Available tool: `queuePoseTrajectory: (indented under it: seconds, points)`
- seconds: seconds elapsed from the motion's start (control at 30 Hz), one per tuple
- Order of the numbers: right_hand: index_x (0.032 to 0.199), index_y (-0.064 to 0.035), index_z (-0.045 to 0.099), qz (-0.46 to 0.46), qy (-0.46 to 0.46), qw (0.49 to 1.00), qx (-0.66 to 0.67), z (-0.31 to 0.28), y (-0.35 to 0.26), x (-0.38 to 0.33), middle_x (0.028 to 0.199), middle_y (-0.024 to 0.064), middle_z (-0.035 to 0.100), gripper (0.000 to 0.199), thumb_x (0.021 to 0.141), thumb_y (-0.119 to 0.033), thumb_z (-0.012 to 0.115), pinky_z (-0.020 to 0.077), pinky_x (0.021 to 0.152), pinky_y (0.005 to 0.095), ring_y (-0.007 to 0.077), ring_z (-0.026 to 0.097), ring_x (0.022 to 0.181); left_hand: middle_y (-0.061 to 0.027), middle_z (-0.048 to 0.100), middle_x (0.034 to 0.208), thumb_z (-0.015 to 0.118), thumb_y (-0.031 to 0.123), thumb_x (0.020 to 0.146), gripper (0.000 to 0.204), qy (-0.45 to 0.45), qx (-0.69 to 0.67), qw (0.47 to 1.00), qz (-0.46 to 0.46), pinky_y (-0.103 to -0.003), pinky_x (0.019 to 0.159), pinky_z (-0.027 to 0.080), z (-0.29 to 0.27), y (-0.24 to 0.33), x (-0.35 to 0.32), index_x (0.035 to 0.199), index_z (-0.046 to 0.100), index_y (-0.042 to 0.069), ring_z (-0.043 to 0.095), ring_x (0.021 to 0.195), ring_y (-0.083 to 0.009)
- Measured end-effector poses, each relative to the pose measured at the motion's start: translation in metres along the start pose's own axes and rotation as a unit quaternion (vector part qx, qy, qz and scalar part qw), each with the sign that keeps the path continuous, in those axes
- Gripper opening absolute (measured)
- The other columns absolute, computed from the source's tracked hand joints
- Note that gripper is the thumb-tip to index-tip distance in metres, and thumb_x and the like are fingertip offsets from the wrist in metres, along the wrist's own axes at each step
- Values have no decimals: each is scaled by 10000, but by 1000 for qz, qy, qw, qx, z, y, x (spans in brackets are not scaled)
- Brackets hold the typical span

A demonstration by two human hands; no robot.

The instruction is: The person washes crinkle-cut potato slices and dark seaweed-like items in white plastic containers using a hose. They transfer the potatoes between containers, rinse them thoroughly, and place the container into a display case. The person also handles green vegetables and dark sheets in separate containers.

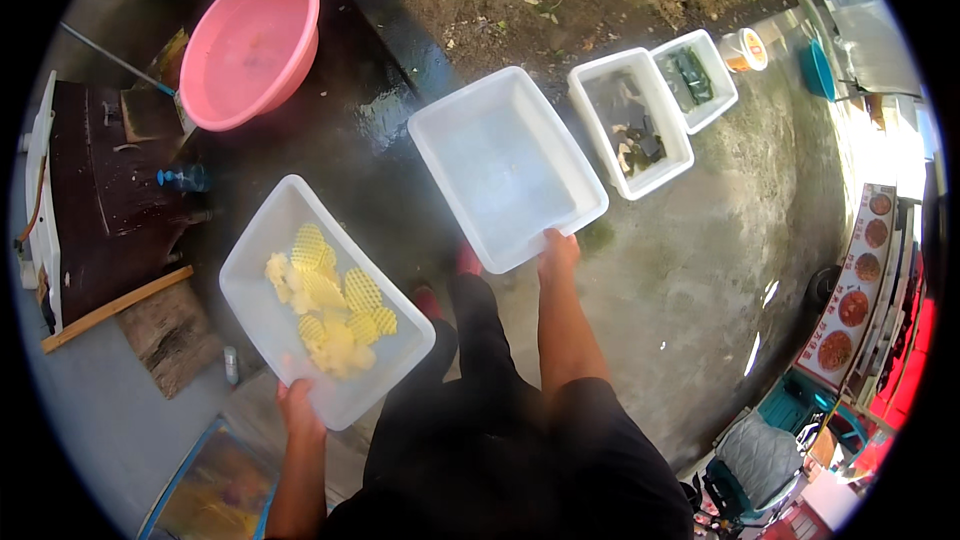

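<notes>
My left hand (299, 408) is closed on the near edge of a white plastic tub (265, 240). Inside that tub lie yellow waffle-cut slices (362, 292) and paler, lumpy pieces (345, 355) that may be cauliflower. With my right hand (559, 252) I grip the near right corner of a second white tub (505, 170), which shows a bare bottom. Both tubs are tilted a little, and the two stand apart from each other. My fingers are partly hidden by the rims.
A pink basin (300, 70) stands at the far left, near a blue-capped bottle (185, 178). Beyond my right hand are a white tub (655, 130) with dark and pale pieces, another tub (722, 105) with green contents, and a small bucket (743, 50). A scooter (760, 450) is lower right.
</notes>
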State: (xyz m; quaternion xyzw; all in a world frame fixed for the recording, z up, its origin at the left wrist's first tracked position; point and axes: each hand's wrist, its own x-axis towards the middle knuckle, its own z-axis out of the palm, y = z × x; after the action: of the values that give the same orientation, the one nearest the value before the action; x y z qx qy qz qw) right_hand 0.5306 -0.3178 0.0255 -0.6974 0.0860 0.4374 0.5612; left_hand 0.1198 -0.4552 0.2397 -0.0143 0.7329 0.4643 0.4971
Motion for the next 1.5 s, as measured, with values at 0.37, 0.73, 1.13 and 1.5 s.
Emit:
queuePoseTrajectory:
  seconds: [0.37, 0.73, 1.13, 1.5]
  points:
    - [1156, 47, 494, 99, 41, 978, -181, 12, 36, 111, 1030, 158, 591, 486, 697, 6, 648, 471, 800, 342, 236, 585, 910, -94, 593, 993, 470, -30, 746, 441, 60, 57, 997, 5, -266, 664, 493, 106, 6, 72, 1186, 486, -20, 594, 803, -161]
    - [1427, -165, 141, 332, -514, 772, -168, 148, -33, -204, 1434, 90, 257, 921, 719, -273, 720, 298, 992, 496, 279, 270, 1302, -71, 612, 990, 485, -58, 740, 356, 34, -67, 996, 43, -239, 754, 456, 124, 99, 78, 1088, 552, -31, 588, 839, -128]
    - [1328, -57, 289, 236, -463, 851, -70, 371, 42, -386, 1236, 145, 462, 694, 681, 25, 526, 304, 1034, 482, 345, 421, 1183, -72, 562, 1138, 574, 49, 849, 542, -156, -65, 966, 196, -227, 759, 454, -4, 285, 152, 1343, 354, 16, 545, 974, -95]
    - [1345, -63, 269, 184, -516, 832, -87, 510, 37, -410, 1316, 143, 392, 733, 662, -9, 530, 291, 1040, 540, 356, 367, 1237, -55, 649, 790, 553, 150, 893, 185, -2, -26, 959, 283, -206, 587, 466, -146, 469, 209, 968, 631, 0, 608, 681, -99]
